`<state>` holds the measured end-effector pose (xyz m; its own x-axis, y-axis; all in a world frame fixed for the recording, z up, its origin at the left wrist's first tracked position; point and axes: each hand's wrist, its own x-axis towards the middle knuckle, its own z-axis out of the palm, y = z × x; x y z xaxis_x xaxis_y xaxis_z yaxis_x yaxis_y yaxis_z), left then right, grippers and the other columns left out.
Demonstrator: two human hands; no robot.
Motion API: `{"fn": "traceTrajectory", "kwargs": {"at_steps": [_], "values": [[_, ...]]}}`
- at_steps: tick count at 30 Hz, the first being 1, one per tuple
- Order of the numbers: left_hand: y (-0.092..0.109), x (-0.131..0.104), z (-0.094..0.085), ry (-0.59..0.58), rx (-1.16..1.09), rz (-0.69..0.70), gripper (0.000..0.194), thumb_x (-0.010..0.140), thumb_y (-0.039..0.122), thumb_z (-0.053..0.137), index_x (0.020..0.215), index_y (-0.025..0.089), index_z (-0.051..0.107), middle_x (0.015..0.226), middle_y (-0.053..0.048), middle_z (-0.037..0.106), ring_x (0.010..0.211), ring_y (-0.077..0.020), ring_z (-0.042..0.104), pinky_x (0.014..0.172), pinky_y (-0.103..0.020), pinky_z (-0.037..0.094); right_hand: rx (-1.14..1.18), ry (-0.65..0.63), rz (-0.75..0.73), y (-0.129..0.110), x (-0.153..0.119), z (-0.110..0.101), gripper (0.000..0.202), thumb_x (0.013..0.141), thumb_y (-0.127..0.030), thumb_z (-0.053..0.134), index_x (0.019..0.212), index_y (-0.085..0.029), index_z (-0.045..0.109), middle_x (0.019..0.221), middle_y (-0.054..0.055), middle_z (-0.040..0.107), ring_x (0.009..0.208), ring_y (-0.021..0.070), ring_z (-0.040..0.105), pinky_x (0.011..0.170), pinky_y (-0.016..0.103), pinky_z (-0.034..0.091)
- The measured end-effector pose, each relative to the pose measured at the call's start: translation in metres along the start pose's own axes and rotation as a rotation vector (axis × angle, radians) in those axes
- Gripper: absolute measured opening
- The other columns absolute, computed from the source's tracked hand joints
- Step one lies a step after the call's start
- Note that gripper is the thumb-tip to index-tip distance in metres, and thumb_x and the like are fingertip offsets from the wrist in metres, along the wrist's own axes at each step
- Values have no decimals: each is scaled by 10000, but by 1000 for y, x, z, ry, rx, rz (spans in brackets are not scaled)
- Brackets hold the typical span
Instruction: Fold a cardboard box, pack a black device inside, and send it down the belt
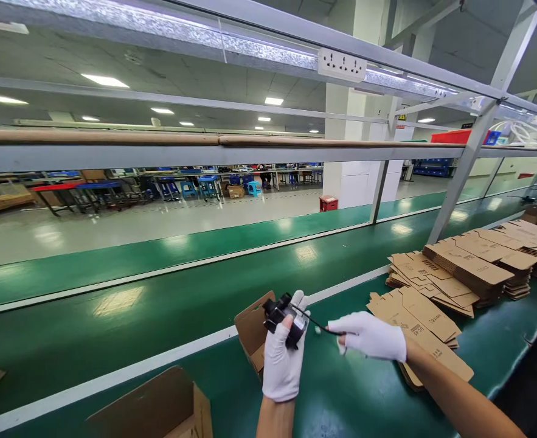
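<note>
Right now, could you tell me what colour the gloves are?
White gloves on both hands, head view.

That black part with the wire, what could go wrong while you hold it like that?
The right hand pinches the thin wire while the left hand grips the black part; a hard pull might strain the wire. The part is held over the belt, not over the open box, so a slip might drop it there.

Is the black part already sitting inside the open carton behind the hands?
No: the left hand grips the black part above the belt, in front of the open carton, while the right hand pinches its cable.
</note>
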<state>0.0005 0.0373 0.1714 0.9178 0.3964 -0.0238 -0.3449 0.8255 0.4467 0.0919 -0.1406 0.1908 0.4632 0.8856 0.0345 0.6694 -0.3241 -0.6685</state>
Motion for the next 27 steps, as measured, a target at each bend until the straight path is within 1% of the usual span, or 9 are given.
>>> {"fn": "traceTrajectory", "kwargs": {"at_steps": [3, 6, 10, 13, 17, 21, 23, 25, 27], "values": [[8, 4, -2, 106, -147, -13, 453, 840, 196, 592, 1280, 184, 487, 1170, -141, 615, 1103, -269, 596, 891, -379, 532, -246, -125, -83, -22, -16, 7, 308, 865, -122, 450, 1072, -246, 642, 823, -42, 691, 748, 140, 617, 661, 231, 434], [9, 6, -7, 126, -61, 65, 366, 807, 218, 661, 1153, 167, 552, 1026, -101, 651, 872, -194, 654, 765, -314, 554, -432, -219, -148, -47, -29, -2, 281, 808, -61, 476, 960, -259, 604, 806, -74, 671, 678, 131, 592, 577, 232, 363], [2, 3, -7, -47, 432, 228, 405, 740, 362, 770, 1037, 164, 577, 904, -52, 638, 712, -134, 600, 687, -261, 506, -733, -110, -257, -76, -31, -32, 200, 802, -89, 539, 910, -245, 603, 744, -36, 620, 605, 143, 522, 539, 264, 279], [-4, -2, 1, -274, 654, 156, 582, 639, 508, 812, 1029, 158, 558, 927, -59, 620, 774, -154, 577, 702, -257, 470, -844, 31, -373, -86, -14, -56, 185, 904, -167, 507, 989, -252, 647, 715, -7, 593, 586, 138, 491, 529, 269, 259], [-7, -10, 7, -577, 694, -104, 813, 482, 676, 798, 1030, 142, 523, 911, -84, 603, 710, -158, 552, 645, -271, 450, -609, 98, -483, -72, 27, -74, 180, 939, -300, 538, 986, -258, 707, 810, 9, 629, 657, 124, 547, 573, 238, 354], [-5, -15, 2, -646, 674, -203, 776, 466, 543, 885, 1021, 152, 512, 884, -77, 602, 701, -162, 570, 629, -264, 448, -99, 2, -404, -36, 58, -70, 229, 867, -369, 612, 899, -182, 740, 824, 25, 666, 717, 130, 602, 665, 220, 473], [-3, -17, -2, -624, 576, -136, 753, 519, 520, 874, 1076, 161, 516, 859, -67, 607, 684, -167, 581, 618, -268, 455, 18, -30, -262, -21, 59, -60, 291, 863, -369, 585, 991, -150, 727, 784, 23, 672, 570, 112, 559, 527, 211, 464], [1, -17, -5, -519, 437, -27, 707, 621, 508, 824, 1160, 173, 512, 851, -61, 617, 681, -168, 592, 630, -277, 471, 21, -15, -131, -10, 51, -49, 354, 886, -323, 522, 1157, -145, 666, 755, 7, 677, 450, 96, 481, 429, 209, 418], [6, -14, -7, -341, 322, 52, 575, 730, 446, 760, 1179, 168, 533, 866, -60, 628, 705, -158, 605, 671, -272, 491, -57, 41, -116, -4, 37, -40, 383, 898, -258, 476, 1243, -161, 613, 755, -3, 686, 512, 116, 533, 522, 234, 469]]}}
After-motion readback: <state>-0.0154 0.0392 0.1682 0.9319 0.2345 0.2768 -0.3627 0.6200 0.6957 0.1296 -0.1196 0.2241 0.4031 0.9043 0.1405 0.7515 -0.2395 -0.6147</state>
